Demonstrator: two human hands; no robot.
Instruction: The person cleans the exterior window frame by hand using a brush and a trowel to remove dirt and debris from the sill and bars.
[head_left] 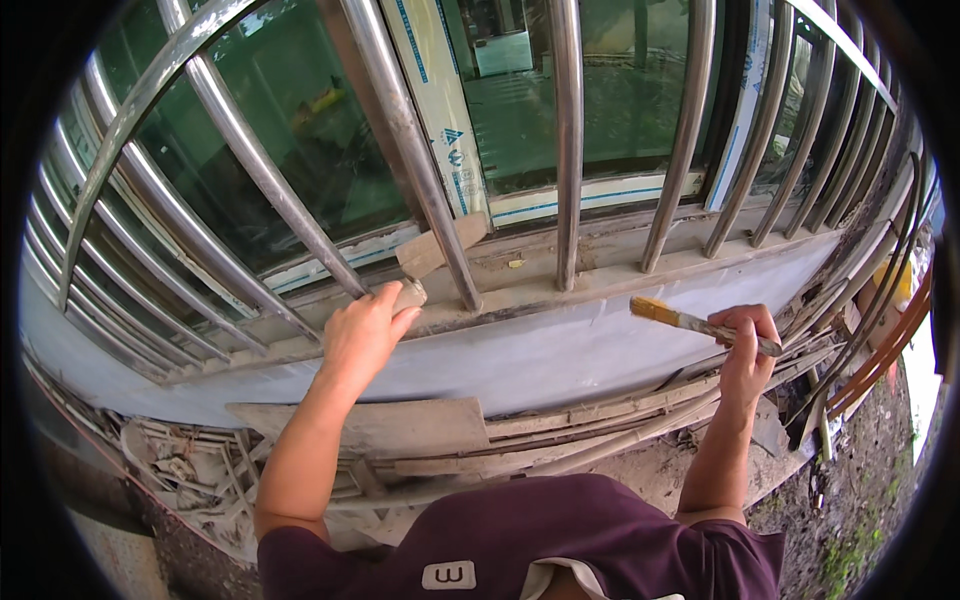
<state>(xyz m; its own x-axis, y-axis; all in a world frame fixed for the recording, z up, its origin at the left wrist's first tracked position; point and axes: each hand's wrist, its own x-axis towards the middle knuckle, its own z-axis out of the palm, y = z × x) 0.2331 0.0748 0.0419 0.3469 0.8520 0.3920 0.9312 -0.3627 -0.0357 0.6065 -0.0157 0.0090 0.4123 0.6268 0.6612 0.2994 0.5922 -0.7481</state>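
My right hand (748, 345) is closed around the handle of a paintbrush (690, 322), whose yellowish bristles point left in front of the pale wall below the window. The brush handle is stained and worn. At the sill, my left hand (362, 335) is closed on a dusty, pale tan block-like piece (411, 293); its kind is unclear. Just beyond the fingers, a flat tan slab (440, 248) lies on the sill, partly behind a metal bar. Whether the slab and the held piece are joined, I cannot tell.
Upright steel bars (567, 150) stand along the dusty sill (520, 285) before green-tinted window glass (620, 110). Below the wall lie a board (370, 425) and long wooden strips (600, 410). Black cables (890, 270) curve down at the right, near rough ground (870, 500).
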